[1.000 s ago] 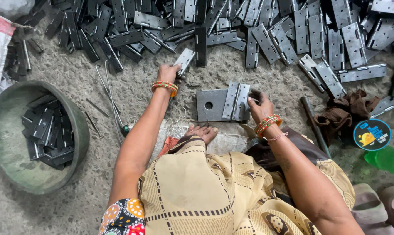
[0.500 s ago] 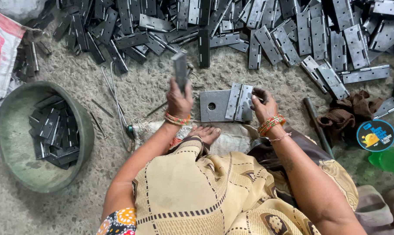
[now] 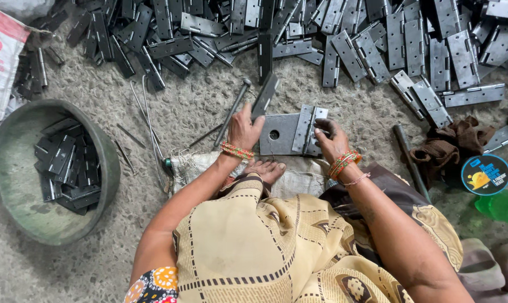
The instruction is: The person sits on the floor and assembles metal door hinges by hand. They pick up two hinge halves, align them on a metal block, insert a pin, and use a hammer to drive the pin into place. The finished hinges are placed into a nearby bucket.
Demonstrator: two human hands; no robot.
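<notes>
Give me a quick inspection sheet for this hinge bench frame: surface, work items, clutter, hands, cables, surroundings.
Surface: rough concrete floor, person seated on it.
Work items: flat steel plate with a hole; grey hinge lying on it; loose hinge leaf.
Clutter: hinge pile across the top; long metal pins on the floor; brown rag.
Hands: left hand grips the loose hinge leaf; right hand rests on the grey hinge.
Cables: nothing seen.
Surroundings: green basin holding dark hinges at left; white sack upper left.
</notes>
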